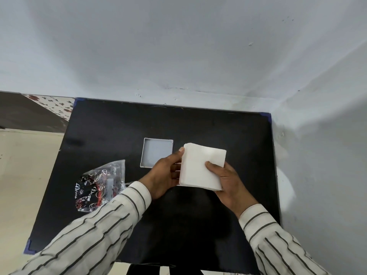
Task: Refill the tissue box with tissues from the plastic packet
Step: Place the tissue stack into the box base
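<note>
- Crumpled plastic packet (100, 186) lies at the near left of the black surface (111, 124).
- Open grey tissue box (156, 153) sits mid-surface, nothing inside.
- Left hand (162, 173) grips the left edge of the white tissue stack (202, 167), held just right of the box.
- Right hand (224, 181) clasps its right side, thumb on top.

White tissues (202, 167), black table (111, 124)

Both hands (164, 173) (228, 181) in closed grip
</note>
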